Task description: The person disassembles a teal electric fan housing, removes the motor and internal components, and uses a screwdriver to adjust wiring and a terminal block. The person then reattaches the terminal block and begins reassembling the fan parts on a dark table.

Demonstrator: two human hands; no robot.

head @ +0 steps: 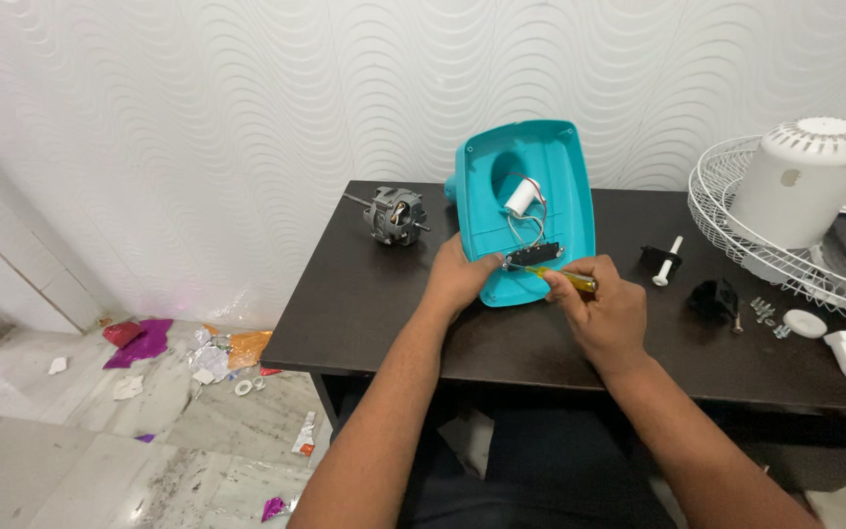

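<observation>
Fingers of the right hand [604, 309] grip a yellow-handled screwdriver [562, 278], tip at the black switch block [534, 256]; just left, the left hand [460, 277] clasps the teal housing [526, 211].

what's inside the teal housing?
Inside the teal housing: a white cylindrical part with looping wires down to a black strip, where the screwdriver tip sits. The hands cover its lower edge.

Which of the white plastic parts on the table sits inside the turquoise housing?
The small white cylinder with wires, lying inside the turquoise housing. The white domed cover rests on the wire grille at the right.
</observation>
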